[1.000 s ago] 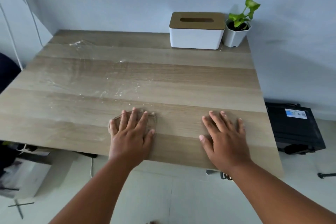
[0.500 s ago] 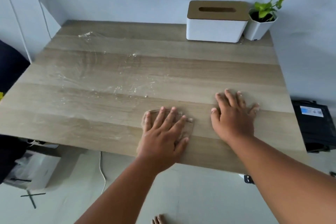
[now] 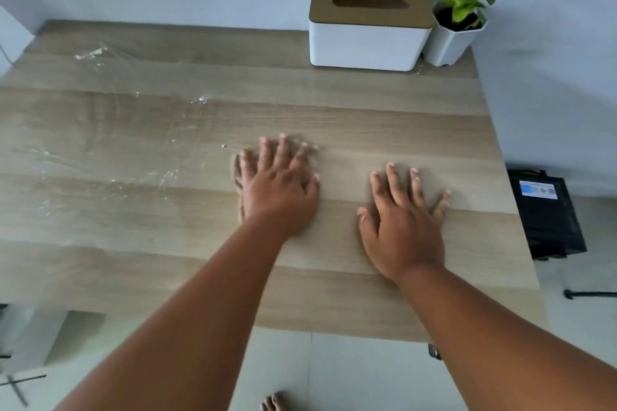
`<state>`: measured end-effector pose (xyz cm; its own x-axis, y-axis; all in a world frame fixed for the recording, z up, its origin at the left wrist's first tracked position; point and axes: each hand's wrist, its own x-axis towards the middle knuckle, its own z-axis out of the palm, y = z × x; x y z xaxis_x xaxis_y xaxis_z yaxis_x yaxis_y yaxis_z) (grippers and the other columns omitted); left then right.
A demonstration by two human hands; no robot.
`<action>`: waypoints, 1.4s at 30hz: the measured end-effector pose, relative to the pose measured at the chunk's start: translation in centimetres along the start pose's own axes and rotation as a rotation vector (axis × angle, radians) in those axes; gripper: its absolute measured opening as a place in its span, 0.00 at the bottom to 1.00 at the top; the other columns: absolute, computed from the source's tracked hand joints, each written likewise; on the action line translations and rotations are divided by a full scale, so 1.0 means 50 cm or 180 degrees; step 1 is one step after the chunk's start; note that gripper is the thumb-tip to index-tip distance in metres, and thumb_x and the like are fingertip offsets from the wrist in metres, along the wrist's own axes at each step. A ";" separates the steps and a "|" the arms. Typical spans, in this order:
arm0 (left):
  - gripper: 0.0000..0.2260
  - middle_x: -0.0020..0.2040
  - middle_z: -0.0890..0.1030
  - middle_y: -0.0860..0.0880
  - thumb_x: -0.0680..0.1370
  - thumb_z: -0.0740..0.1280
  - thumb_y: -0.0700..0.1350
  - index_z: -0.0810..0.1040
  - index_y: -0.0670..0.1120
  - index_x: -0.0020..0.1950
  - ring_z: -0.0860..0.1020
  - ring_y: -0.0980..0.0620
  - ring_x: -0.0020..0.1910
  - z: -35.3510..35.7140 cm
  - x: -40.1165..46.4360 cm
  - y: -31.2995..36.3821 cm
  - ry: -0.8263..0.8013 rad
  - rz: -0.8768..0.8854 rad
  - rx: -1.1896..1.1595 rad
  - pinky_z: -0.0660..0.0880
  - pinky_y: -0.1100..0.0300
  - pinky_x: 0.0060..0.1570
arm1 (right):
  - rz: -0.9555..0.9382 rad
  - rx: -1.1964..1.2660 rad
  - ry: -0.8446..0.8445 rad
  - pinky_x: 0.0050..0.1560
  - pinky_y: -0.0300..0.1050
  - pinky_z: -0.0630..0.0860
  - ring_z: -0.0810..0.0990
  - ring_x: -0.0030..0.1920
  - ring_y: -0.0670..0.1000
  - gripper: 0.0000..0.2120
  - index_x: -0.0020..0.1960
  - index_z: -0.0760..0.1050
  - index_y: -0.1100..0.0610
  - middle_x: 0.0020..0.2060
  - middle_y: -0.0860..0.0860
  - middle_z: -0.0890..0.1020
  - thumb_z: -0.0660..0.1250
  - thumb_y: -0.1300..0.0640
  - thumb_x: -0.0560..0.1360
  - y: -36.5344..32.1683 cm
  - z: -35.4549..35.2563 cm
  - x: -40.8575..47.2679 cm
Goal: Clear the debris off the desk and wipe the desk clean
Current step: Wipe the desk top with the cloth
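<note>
The wooden desk (image 3: 367, 117) fills most of the view. My left hand (image 3: 278, 187) lies flat with straight fingers on a brownish cloth (image 3: 238, 173), which shows only at the hand's left edge and past the fingertips. My right hand (image 3: 404, 227) rests flat on the bare desk to its right, fingers spread. White streaks and crumbs of debris (image 3: 160, 173) smear the left half of the desk, with a patch (image 3: 90, 53) near the far left corner.
A white tissue box with a wooden lid (image 3: 367, 33) stands at the back right, a small potted plant (image 3: 457, 33) beside it. A black box (image 3: 544, 213) sits on the floor past the desk's right edge. The wall runs behind the desk.
My left hand has slid the cloth away from the front edge, farther onto the desk and to the right. My right hand stays flat on the desk beside it.
</note>
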<state>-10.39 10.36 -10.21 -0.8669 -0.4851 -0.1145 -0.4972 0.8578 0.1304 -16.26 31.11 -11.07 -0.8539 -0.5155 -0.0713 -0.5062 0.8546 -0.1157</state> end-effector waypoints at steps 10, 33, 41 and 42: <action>0.28 0.83 0.58 0.50 0.80 0.57 0.61 0.64 0.57 0.80 0.53 0.47 0.83 0.008 -0.173 -0.203 0.0022 0.1085 0.0152 0.55 0.33 0.76 | 0.0036 -0.0128 -0.0266 0.76 0.75 0.43 0.42 0.83 0.57 0.33 0.83 0.52 0.45 0.84 0.46 0.48 0.46 0.37 0.80 -0.005 -0.015 0.000; 0.29 0.83 0.59 0.50 0.81 0.52 0.63 0.61 0.57 0.81 0.52 0.48 0.83 -0.029 0.014 -0.257 -0.0062 0.1005 0.0150 0.50 0.36 0.78 | 0.0076 -0.0109 -0.0412 0.77 0.74 0.45 0.42 0.83 0.57 0.35 0.83 0.52 0.46 0.84 0.46 0.47 0.45 0.36 0.79 -0.013 -0.036 0.001; 0.31 0.84 0.53 0.51 0.79 0.49 0.63 0.57 0.56 0.81 0.48 0.45 0.83 -0.035 0.257 -0.068 -0.0113 0.0159 0.0021 0.42 0.34 0.78 | 0.0063 -0.0030 -0.0356 0.78 0.73 0.44 0.40 0.83 0.56 0.33 0.84 0.47 0.44 0.84 0.46 0.45 0.43 0.36 0.80 -0.006 -0.025 0.000; 0.30 0.84 0.53 0.51 0.80 0.49 0.62 0.58 0.56 0.81 0.49 0.46 0.83 -0.031 0.246 -0.040 -0.0117 0.0471 0.0079 0.42 0.35 0.78 | 0.0065 -0.0031 -0.0341 0.78 0.73 0.44 0.41 0.83 0.56 0.33 0.83 0.49 0.44 0.84 0.46 0.46 0.44 0.36 0.80 -0.004 -0.024 -0.001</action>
<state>-20.12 2.42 -10.37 -0.9286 -0.3468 -0.1318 -0.3626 0.9236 0.1243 -16.27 31.04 -9.88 -0.8466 -0.5011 -0.1792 -0.4903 0.8654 -0.1034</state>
